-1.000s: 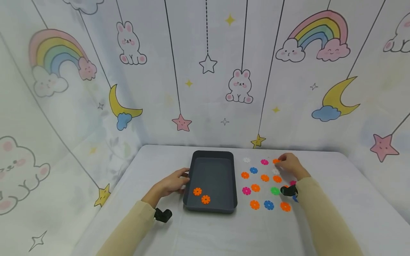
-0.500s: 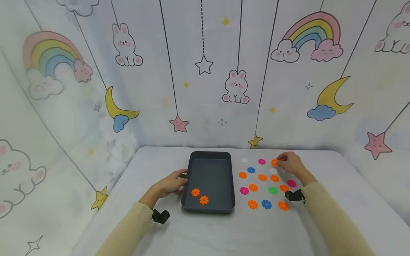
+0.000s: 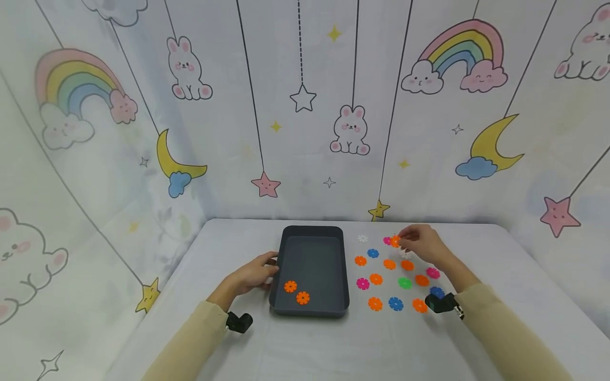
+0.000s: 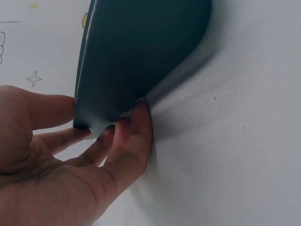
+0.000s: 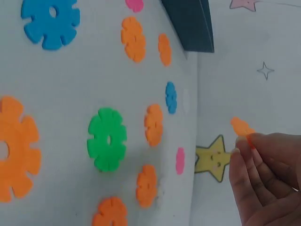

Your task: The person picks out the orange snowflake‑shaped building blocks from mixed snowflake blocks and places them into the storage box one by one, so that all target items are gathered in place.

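My right hand (image 3: 423, 243) pinches an orange notched plastic disc (image 3: 395, 241) between thumb and fingers, raised above the table's far side. In the right wrist view the same orange disc (image 5: 241, 126) pokes out past the fingertips. A dark grey rectangular tray (image 3: 314, 259) stands left of the loose discs, with two orange discs (image 3: 302, 298) lying near its front left corner. At the tray's left side, my left hand (image 3: 254, 272) holds the wall. The left wrist view shows the thumb at the tray's rim (image 4: 84, 61) and curled fingertips low against the outer wall.
Right of the tray, flat discs lie scattered on the white tablecloth: several orange, a green disc (image 3: 405, 283), several blue, pink ones such as the disc (image 3: 362, 284), and white ones like the disc (image 3: 362, 238). A patterned cloth backdrop (image 3: 305, 159) rises behind the table.
My right hand picks the orange disc up from the far right of the group and moves it leftward, so it now overlaps a pink disc in view. The left hand stays at the tray.
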